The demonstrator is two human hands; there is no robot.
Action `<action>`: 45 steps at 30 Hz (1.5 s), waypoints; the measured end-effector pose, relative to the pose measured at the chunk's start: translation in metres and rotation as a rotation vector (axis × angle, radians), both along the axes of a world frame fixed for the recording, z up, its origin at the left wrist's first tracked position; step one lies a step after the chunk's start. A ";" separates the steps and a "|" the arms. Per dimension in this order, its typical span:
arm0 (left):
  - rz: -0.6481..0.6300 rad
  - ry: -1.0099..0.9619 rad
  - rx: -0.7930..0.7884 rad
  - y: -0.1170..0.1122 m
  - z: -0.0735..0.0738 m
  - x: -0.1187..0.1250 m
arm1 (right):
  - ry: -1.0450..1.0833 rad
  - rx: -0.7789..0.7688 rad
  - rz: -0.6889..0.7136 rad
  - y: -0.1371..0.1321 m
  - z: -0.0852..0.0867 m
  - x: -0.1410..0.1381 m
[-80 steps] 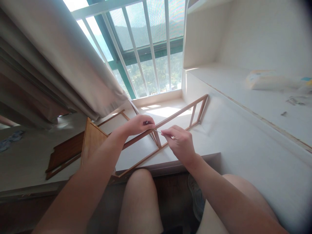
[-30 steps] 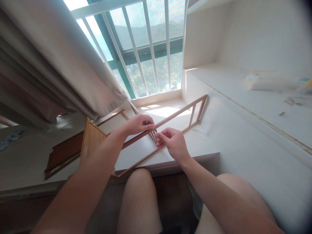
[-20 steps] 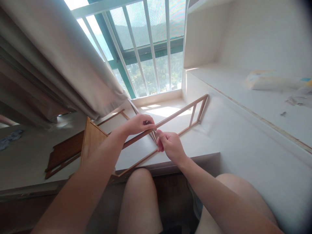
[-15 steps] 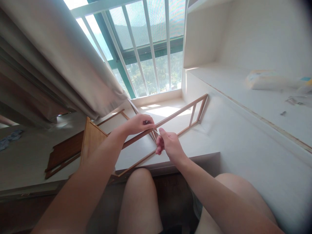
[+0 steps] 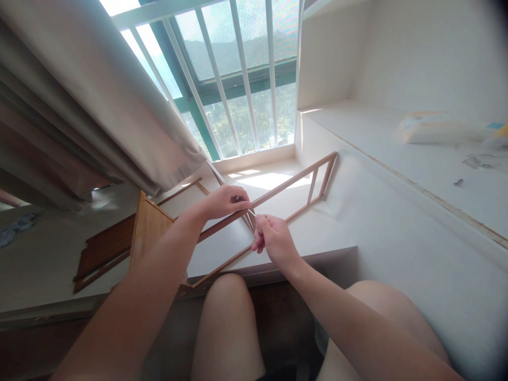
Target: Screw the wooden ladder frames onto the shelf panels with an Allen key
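A light-brown wooden frame [image 5: 286,185] with slim bars leans across the white ledge in front of me. My left hand [image 5: 226,202] is closed on its upper long bar, near the joint with a crossing bar. Something small and dark shows between thumb and fingers there, too small to name. Just right of it, my right hand [image 5: 277,235] is closed on a thin metal hex key [image 5: 251,212], whose shiny shaft points up at the bar beside my left fingers. The rest of the key is hidden in my fist. A wooden panel [image 5: 153,225] stands at the frame's left end.
Darker wooden pieces [image 5: 105,241] lie farther left on the ledge. A grey curtain [image 5: 91,95] hangs at the left, beside a barred window [image 5: 238,79]. On the right shelf [image 5: 377,132] are a plastic-wrapped pack [image 5: 426,128] and small metal parts [image 5: 459,182].
My right hand has turned slightly at the wrist and dropped a little, still on the hex key. My left hand and the frame have barely moved.
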State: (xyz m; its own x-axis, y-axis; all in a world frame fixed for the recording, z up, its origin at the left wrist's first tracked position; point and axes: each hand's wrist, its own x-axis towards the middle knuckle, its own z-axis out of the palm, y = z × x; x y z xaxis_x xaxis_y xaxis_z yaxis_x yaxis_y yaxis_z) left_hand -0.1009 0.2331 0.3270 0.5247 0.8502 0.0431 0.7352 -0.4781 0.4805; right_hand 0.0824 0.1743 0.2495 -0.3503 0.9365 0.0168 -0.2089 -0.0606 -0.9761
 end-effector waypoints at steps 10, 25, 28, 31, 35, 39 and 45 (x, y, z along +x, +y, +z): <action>0.009 0.003 0.001 -0.001 0.001 0.002 | -0.612 0.539 -0.163 0.003 0.011 0.016; 0.003 0.014 0.008 0.000 0.001 0.002 | -0.989 0.755 -0.179 0.008 0.013 0.020; 0.008 0.007 0.004 0.000 0.001 0.002 | -1.031 0.799 -0.167 0.007 0.017 0.020; 0.016 -0.001 0.005 0.000 0.000 0.002 | -1.064 0.826 -0.157 0.007 0.021 0.019; 0.010 0.003 0.001 0.001 -0.001 0.002 | -1.047 0.802 -0.152 0.008 0.023 0.019; 0.012 -0.004 -0.004 0.001 -0.001 0.002 | -0.878 0.667 -0.139 0.011 0.021 0.019; 0.000 -0.019 -0.009 0.001 0.000 0.002 | -0.243 0.130 0.033 0.011 0.014 0.009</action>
State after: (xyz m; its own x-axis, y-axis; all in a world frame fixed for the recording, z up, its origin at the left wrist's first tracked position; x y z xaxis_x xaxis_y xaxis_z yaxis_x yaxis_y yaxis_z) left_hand -0.0984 0.2344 0.3266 0.5237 0.8507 0.0457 0.7261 -0.4737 0.4983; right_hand 0.0912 0.1858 0.2636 -0.3890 0.9200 0.0477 0.0327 0.0656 -0.9973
